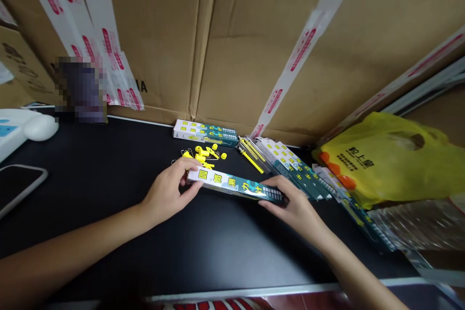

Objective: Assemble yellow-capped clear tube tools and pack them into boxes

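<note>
Where it lies on the black mat (109, 179), just in front of the loose yellow parts (203, 154), the long printed box (234, 184) is pinched at both ends: left hand (169, 191) and right hand (294, 206), fingers closed on it. Looks light, thin card, easily crushed; the stiffer ends seem the best grip. More boxes (298, 167) fan out right of it.

Both hands grip one long printed packet (235, 185) over the black desk (109, 179): left hand (169, 193) at its white end, right hand (294, 206) at its dark end. Small yellow parts (204, 153) lie just behind.
</note>
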`<state>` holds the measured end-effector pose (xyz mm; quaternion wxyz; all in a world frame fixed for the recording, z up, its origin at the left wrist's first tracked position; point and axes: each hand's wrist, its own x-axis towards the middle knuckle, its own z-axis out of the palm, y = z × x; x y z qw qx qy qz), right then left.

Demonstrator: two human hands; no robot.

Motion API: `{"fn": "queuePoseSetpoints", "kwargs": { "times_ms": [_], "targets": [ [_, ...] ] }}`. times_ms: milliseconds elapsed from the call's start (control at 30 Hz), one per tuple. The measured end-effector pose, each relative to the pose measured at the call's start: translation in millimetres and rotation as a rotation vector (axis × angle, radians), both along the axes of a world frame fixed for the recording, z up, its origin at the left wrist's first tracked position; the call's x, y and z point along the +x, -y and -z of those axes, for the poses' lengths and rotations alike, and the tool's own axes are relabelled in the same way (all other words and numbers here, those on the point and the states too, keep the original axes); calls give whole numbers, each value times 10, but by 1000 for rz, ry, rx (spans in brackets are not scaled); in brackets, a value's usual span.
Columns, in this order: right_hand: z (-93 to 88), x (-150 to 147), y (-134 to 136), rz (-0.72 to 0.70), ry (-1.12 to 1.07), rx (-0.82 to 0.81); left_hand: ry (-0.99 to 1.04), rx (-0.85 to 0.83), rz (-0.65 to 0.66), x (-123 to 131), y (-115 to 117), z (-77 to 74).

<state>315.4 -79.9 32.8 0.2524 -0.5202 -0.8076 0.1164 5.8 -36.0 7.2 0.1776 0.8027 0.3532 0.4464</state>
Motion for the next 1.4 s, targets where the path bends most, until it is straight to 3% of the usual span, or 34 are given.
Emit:
{"fn": "queuePoseSetpoints", "kwargs": {
  "times_ms": [133,333,467,667,767,867,1033,1200,1400],
  "targets": [
    [13,-49,-267,-29,-28,103,38,-8,-32,-33,-104,13],
    [-195,-143,-849,-6,10,274,89,87,-142,-39,-99,-25],
    [-249,-307,-1338,0,9,303,-11,82,-50,-10,-63,49],
    [-125,-453,-1869,12,44,265,-121,76,69,9,-53,108],
    [-75,-451,-1858,-3,20,301,-145,56,74,5,-54,102],
    [-43,-452,-1674,-30,36,318,-116,31,32,5,-62,104],
    [-3,-514,-1376,13,252,355,-146,-76,-57,20,-87,121],
    [42,-539,-1378,-11,296,410,-162,-108,-82,24,-90,141],
    [133,-680,-1250,31,157,274,202,-211,-85,-24,-223,214]
  ]
}}
